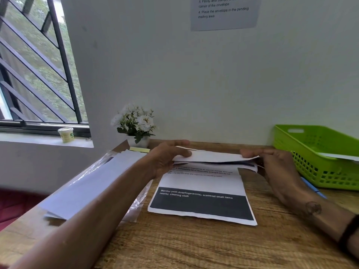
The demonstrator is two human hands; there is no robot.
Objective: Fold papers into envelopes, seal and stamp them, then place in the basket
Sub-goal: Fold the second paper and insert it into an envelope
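A printed paper (202, 202) with a black band lies on the wooden desk (194, 245). Its far part is folded over towards me, and the fold (215, 157) hangs above the sheet. My left hand (167, 158) pinches the fold's left end between thumb and fingers. My right hand (272, 162) pinches its right end. A green basket (318, 158) stands at the right with a white envelope (338, 156) inside.
A stack of white envelopes (91, 183) lies on clear plastic at the left, under my left forearm. A pot of white flowers (136, 125) stands by the wall, yellow sticky notes (139, 149) before it. A blue pen (312, 188) lies beside the basket. An instruction sheet (223, 12) hangs on the wall.
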